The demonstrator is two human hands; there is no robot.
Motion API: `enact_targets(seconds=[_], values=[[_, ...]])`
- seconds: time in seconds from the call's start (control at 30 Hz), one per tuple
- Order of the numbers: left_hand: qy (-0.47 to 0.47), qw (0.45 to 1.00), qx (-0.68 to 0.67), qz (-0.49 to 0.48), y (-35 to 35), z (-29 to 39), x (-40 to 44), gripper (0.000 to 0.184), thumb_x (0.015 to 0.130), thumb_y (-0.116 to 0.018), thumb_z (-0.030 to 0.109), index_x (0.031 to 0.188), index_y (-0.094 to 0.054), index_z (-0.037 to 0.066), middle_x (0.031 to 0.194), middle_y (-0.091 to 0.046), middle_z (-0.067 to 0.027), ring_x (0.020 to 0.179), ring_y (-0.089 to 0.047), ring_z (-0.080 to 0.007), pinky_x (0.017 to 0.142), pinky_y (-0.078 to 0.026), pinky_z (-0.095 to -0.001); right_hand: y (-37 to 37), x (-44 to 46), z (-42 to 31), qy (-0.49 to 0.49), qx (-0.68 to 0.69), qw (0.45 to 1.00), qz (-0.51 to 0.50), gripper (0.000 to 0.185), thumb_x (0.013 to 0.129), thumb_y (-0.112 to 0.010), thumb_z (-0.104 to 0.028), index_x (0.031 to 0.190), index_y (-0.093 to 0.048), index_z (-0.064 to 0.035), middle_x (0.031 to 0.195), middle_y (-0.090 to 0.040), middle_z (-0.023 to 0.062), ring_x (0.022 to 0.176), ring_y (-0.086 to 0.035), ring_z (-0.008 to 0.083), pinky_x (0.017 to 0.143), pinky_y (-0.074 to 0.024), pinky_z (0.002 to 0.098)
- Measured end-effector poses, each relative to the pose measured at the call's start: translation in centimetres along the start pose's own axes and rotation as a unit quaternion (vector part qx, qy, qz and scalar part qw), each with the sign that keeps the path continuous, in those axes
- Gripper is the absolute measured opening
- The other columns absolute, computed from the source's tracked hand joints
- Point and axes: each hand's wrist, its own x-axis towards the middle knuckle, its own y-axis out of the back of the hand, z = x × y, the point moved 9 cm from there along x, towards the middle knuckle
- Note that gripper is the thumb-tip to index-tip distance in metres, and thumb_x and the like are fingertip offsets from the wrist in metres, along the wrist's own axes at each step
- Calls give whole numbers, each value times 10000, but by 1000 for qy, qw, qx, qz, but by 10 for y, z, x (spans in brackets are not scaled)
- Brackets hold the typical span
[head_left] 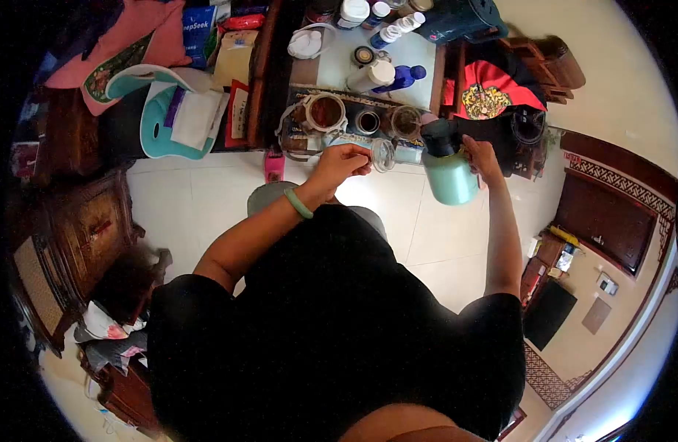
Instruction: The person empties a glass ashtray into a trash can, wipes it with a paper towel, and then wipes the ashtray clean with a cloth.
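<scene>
Glare on the floor (409, 225); bluish glow lower right; bowed edges, black corners

Flask (451, 180) right of glass cup (383, 156), jars (308, 110) just beyond cup.

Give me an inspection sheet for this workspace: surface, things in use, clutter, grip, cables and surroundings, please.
Surface: tabletop, crowded.
Things in use: small clear glass; mint-green flask with dark top.
Clutter: white bottle and blue bottle farther back; red cloth to the right.
Grip: left hand holds the glass; right hand grips the flask's side.
Cables: nothing clearly seen.
Surroundings: pale tiled floor; carved wooden furniture at left.
</scene>
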Motion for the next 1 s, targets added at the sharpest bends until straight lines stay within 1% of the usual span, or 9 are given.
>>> enact_targets(seconds=[0.17, 0.33, 0.37, 0.6, 0.67, 0.87, 0.9, 0.97, 1.0], values=[[-7, 1000, 0, -23, -11, -6, 9, 177, 848, -560, 54, 986, -581, -54, 862, -616, -109, 763, -603, -165, 731, -509, -251, 0, -27, 46, -56, 176, 980, 73, 484, 825, -574, -485, 526, -491, -113, 460, -365, -39, 353, -299, 66, 338, -220, 236], [-12, 998, -31, -43, -22, -7, 13, 161, 862, -549, 62, 978, -582, -45, 846, -614, -89, 734, -588, -131, 683, -493, -228, 2, -60, 64, 11, 328, 938, 108, 594, 857, -415, -625, 504, -381, -149, 446, -308, -53, 349, -228, 44, 334, -143, 226], [0, 1000, 3, 12, -17, -8, 13, 157, 863, -545, 57, 977, -581, -44, 831, -612, -81, 710, -579, -123, 642, -482, -221, 6, -62, 68, 49, 355, 927, 105, 604, 870, -370, -630, 502, -358, -150, 438, -283, -54, 344, -202, 48, 328, -126, 233], [23, 999, 29, 3, -25, -12, 14, 195, 880, -536, 77, 1031, -563, -43, 906, -604, -84, 788, -588, -147, 718, -500, -234, 78, -81, 29, 49, 490, 838, 235, 440, 923, -450, -392, 551, -399, -161, 465, -273, -61, 347, -206, 70, 319, -130, 255], [22, 998, 34, 42, -27, -16, 14, 204, 877, -542, 78, 1042, -565, -39, 916, -604, -81, 790, -589, -148, 724, -503, -237, 101, -69, 7, 131, 517, 808, 249, 367, 914, -468, -317, 586, -435, -155, 486, -273, -64, 369, -215, 67, 348, -142, 250], [-7, 994, 11, 110, -25, -25, 16, 199, 874, -546, 81, 1035, -574, -33, 921, -610, -85, 802, -591, -160, 735, -500, -256, 109, 34, -18, 210, 528, 782, 256, 297, 907, -494, -235, 719, -590, -26, 541, -425, -30, 448, -368, 49, 406, -240, 204], [-5, 991, 16, 129, -29, -21, 11, 198, 874, -546, 83, 1028, -574, -38, 920, -610, -89, 801, -587, -158, 730, -491, -253, 97, 51, -29, 232, 497, 810, 208, 242, 897, -511, -160, 739, -616, -11, 546, -431, -28, 461, -388, 58, 413, -264, 208], [-13, 989, 19, 148, -32, -19, 9, 195, 876, -545, 85, 1025, -576, -37, 919, -611, -89, 795, -583, -154, 724, -487, -251, 76, 134, -12, 282, 613, 723, 149, 227, 860, -562, -98, 665, -601, 12, 515, -452, -7, 444, -343, 56, 412, -250, 223], [-21, 986, 22, 162, -31, -17, 8, 193, 878, -544, 87, 1022, -578, -37, 919, -611, -88, 790, -580, -149, 719, -482, -248, 72, 128, -23, 247, 577, 748, 216, 276, 863, -560, -96, 610, -574, 10, 503, -457, -5, 452, -347, 55, 417, -249, 226]])
